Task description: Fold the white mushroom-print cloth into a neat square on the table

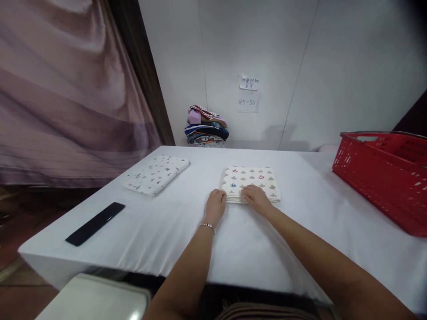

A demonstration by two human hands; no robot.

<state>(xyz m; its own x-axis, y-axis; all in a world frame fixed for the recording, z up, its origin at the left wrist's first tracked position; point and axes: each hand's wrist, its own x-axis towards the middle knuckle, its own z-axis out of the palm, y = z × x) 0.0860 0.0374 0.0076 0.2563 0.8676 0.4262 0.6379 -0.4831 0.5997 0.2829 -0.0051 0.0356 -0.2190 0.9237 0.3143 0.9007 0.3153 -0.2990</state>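
Note:
A folded white cloth [251,175] printed with grey shapes and a few red and blue figures lies flat on the white-covered table [160,222]. At its front left corner my left hand [216,202] is closed, with the fingers curled around the edge. My right hand [256,199] lies palm down over the front edge, right of the left hand, its fingers extended on top of the cloth. Layered folds show along that front edge. Another folded white cloth [156,174] with dark and grey prints rests farther left, apart from both hands.
A black flat slab [95,223] lies near the table's left front edge. On the right stands a red plastic basket [376,178]. Behind the table's far edge is a stack of folded fabrics [207,126] against the wall. A pinkish curtain [66,89] hangs at left.

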